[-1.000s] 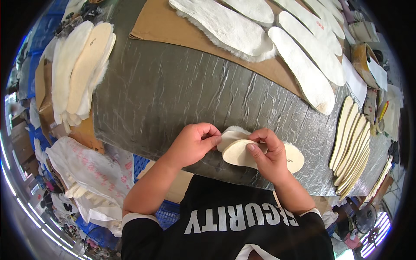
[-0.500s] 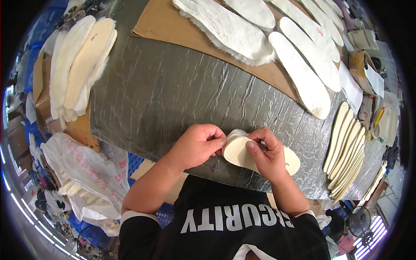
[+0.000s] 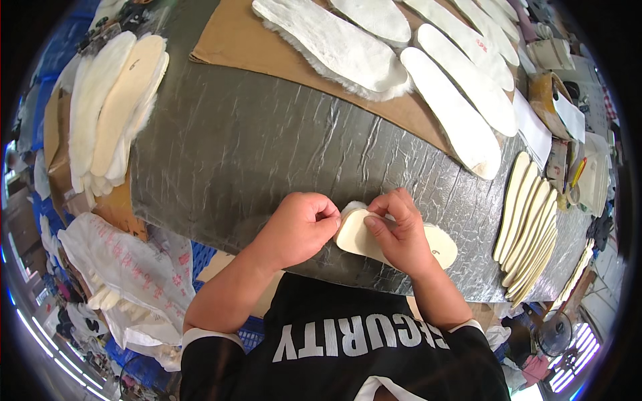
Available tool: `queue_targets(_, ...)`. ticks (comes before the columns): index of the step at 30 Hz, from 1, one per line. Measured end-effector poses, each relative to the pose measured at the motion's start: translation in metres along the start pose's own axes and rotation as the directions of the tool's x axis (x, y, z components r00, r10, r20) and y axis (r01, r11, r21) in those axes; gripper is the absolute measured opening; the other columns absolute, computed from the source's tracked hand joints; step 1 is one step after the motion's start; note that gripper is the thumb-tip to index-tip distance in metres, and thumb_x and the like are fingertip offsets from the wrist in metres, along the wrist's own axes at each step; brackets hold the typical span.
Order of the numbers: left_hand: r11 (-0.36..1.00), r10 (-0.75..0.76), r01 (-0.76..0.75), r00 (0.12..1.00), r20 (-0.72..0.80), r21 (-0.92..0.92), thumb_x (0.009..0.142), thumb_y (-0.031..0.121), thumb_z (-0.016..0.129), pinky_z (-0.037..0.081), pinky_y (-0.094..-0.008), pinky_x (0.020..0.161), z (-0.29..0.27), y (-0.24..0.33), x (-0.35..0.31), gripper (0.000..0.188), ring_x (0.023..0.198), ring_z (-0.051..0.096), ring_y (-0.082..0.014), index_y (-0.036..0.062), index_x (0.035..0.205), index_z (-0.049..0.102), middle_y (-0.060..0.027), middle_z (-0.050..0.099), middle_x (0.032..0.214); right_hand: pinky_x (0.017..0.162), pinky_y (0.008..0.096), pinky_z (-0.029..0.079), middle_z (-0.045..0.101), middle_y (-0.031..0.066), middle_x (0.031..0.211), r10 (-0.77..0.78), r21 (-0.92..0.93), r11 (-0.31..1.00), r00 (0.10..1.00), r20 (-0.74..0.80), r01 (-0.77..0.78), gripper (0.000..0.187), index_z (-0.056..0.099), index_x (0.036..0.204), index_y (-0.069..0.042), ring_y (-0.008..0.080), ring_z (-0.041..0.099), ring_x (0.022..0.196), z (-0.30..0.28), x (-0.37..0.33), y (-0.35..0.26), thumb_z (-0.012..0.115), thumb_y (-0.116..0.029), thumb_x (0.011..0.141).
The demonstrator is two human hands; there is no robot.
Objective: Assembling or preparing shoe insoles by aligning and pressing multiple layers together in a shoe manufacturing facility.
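Close to the near edge of the dark table, a cream insole lies with its flat side up. White fleece sticks out from under its left end. My right hand grips the insole around the middle, thumb on top and fingers at the far edge. At the left end, my left hand is closed in a pinch against the rim of the insole; its fingertips partly hide what they hold. The right end of the insole extends past my right hand.
White fleece-edged insoles lie on a cardboard sheet at the back. Cream insoles fan out at right. A stack of fluffy insoles stands at left, above a plastic bag. Containers line the far right.
The whole view has shifted slightly. Both hands remain at the insole, with the right hand's fingers a little farther toward its left end and more of the right end showing.
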State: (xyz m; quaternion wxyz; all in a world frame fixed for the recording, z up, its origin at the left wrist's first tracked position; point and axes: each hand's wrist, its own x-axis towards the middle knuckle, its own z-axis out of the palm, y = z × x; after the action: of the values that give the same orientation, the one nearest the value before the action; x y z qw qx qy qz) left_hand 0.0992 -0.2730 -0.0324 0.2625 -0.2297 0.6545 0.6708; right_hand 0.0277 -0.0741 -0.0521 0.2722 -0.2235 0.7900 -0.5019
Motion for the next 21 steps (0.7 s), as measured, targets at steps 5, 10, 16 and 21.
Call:
queue_targets(5,0.964,0.196,-0.17,0.974,-0.112,0.205,0.079,0.005,0.062,0.045,-0.0319,0.057,0.009,0.009,-0.008,0.008,0.061,0.057,-0.0194,-0.0028,0.078,0.061,-0.0116,0.06,0.072,0.079,0.0339,0.043,0.049,0.0116,0.096,-0.113,0.005,0.994,0.994,-0.001,0.113,0.016,0.058,0.088,-0.004,0.0273,0.05,0.092,-0.003,0.003,-0.005,0.07,-0.005,0.077)
queue_targets(10,0.929,0.26,-0.217,0.959,-0.113,0.299,0.077,0.004,0.061,0.046,-0.0356,0.058,0.013,0.02,-0.008,0.006,0.063,0.058,-0.0276,-0.0021,0.075,0.06,-0.0143,0.058,0.075,0.08,0.0331,0.042,0.047,0.0119,0.098,-0.119,0.137,0.985,0.987,0.109,0.104,0.014,0.057,0.081,-0.003,0.026,0.049,0.092,-0.017,0.003,-0.018,0.07,-0.004,0.076)
queue_targets(16,0.892,0.323,-0.271,0.942,-0.089,0.362,0.08,-0.002,0.061,0.044,-0.0267,0.054,0.021,0.011,-0.004,0.003,0.061,0.056,-0.0137,-0.0026,0.078,0.058,-0.0083,0.055,0.074,0.082,0.0322,0.04,0.047,0.0108,0.1,-0.03,0.27,0.961,0.955,0.295,-0.054,0.013,0.056,0.077,-0.002,0.0245,0.047,0.093,-0.032,0.005,-0.015,0.068,-0.005,0.078)
queue_targets(21,0.832,0.361,-0.247,0.921,-0.146,0.497,0.08,-0.002,0.061,0.043,-0.0295,0.056,0.022,0.004,0.007,0.003,0.062,0.055,-0.0188,-0.0017,0.079,0.058,-0.0103,0.055,0.076,0.083,0.0325,0.039,0.049,0.0128,0.106,-0.1,0.401,0.915,0.94,0.327,-0.042,0.015,0.055,0.074,-0.003,0.0241,0.048,0.095,-0.042,0.003,-0.02,0.067,-0.009,0.08)
